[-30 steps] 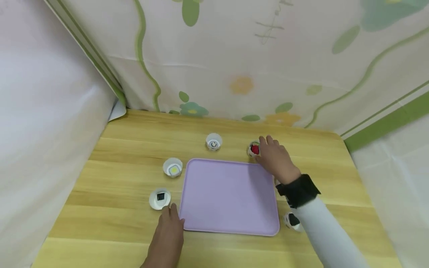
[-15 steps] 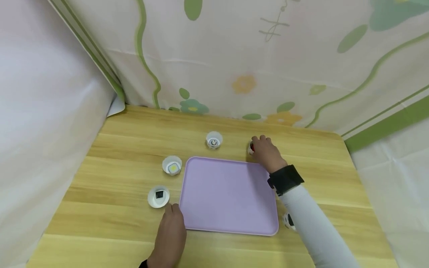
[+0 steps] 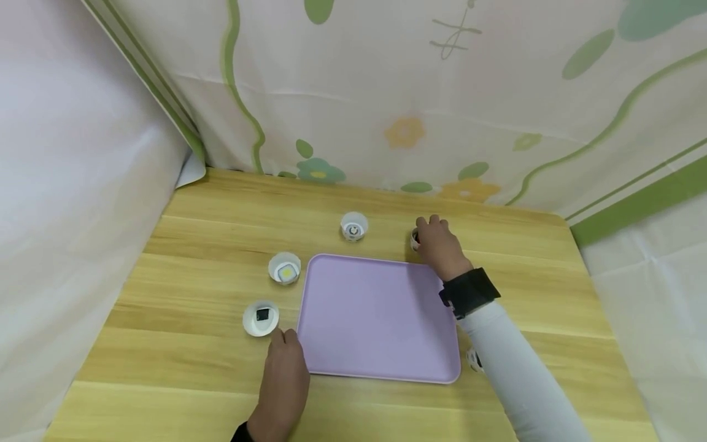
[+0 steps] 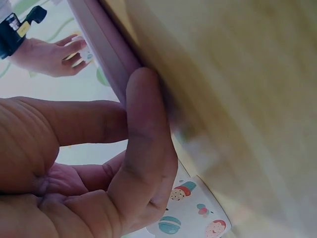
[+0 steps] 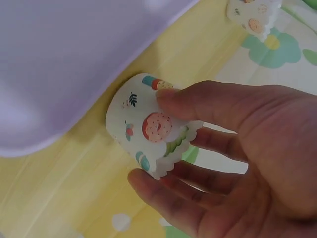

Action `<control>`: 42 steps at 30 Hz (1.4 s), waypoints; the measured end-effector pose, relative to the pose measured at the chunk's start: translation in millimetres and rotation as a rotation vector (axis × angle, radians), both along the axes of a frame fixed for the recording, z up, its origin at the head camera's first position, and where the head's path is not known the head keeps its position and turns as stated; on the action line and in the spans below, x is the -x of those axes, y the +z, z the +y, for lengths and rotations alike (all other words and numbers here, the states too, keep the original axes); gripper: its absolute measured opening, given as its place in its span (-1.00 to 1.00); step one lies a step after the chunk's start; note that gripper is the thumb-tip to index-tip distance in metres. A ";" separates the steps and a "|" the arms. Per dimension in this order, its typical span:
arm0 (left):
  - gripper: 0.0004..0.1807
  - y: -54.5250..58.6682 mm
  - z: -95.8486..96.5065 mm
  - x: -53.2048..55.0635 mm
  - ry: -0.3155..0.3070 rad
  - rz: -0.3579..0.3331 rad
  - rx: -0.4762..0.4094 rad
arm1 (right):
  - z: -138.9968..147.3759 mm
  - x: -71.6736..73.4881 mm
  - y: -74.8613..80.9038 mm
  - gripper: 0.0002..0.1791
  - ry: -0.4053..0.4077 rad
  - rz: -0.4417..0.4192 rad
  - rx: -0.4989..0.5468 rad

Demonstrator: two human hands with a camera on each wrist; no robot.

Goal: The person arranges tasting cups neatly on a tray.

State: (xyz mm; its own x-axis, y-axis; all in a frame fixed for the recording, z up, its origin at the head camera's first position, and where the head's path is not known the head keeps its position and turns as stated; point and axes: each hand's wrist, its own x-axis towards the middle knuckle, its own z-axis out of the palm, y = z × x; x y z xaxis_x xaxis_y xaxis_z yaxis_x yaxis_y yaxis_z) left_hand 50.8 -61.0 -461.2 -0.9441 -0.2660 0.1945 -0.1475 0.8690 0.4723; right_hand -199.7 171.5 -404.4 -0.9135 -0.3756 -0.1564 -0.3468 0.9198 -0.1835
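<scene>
Over last second, we see right hand [image 3: 440, 248] slide leftward and close in on patterned paper cup [image 5: 148, 126], hiding most of it from head view. We judge cup now under control, tray steadied. Right thumb and curled fingers grasp cup's side; cup lies at about ten o'clock from that hand, just beyond lavender tray [image 3: 375, 325], at tray's one o'clock. Left hand [image 3: 284, 380] pinches tray's rim at eight o'clock.
</scene>
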 end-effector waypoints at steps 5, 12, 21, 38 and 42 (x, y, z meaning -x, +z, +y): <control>-0.84 0.9 0.5 -0.2 -0.005 0.004 -0.006 | -10.7 -13.0 10.5 -0.54 0.045 0.088 0.033; -0.82 0.2 -0.2 0.9 0.004 0.011 -0.015 | -45.5 -38.6 31.0 -0.50 0.121 0.108 0.107; -0.82 3.4 -5.7 1.1 -0.012 0.024 -0.003 | -93.4 -72.2 23.9 -0.51 0.266 0.108 0.142; -0.74 1.3 -10.2 2.6 -0.130 -0.014 0.094 | -119.7 -100.2 -10.0 -0.68 0.273 0.267 0.073; -0.82 2.3 -16.4 3.1 -0.116 0.023 0.158 | -124.3 -105.1 -6.2 -0.49 0.260 0.262 0.045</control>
